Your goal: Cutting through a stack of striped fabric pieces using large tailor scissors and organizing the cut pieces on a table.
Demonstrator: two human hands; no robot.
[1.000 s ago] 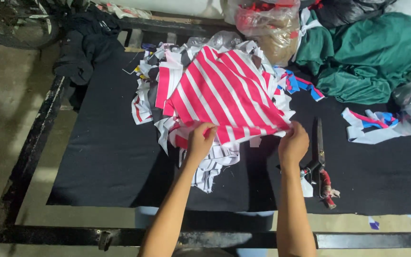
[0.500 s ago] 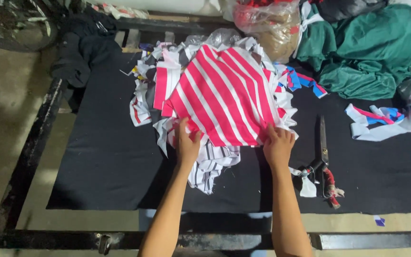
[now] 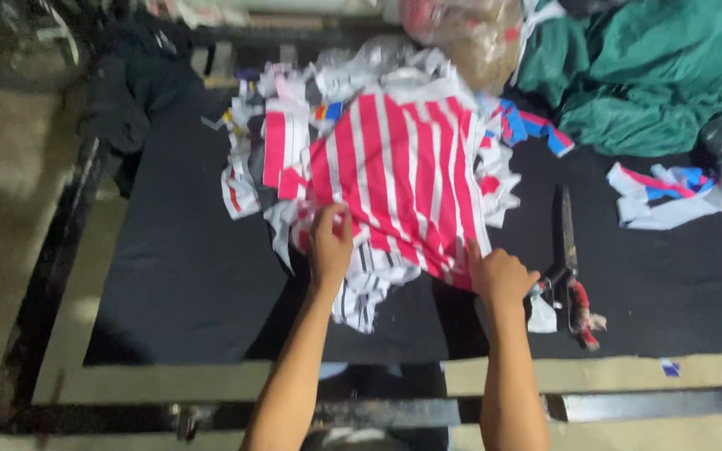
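Since half a second back, red-and-white striped cloth (image 3: 403, 179) turned and drawn narrower, both hands shifted along its near edge. Left hand (image 3: 330, 246), grip pinching the lower left edge of the cloth, fingers curled over it. Right hand (image 3: 500, 276), grip closed on the lower right corner. Beneath, a black-and-white striped piece (image 3: 365, 288) and a heap of pale scraps (image 3: 248, 179), all on the dark table (image 3: 177, 284). Just right of the right hand, scissors (image 3: 568, 259) lying flat. Farther off, green fabric (image 3: 653, 75) bunched at the far right.
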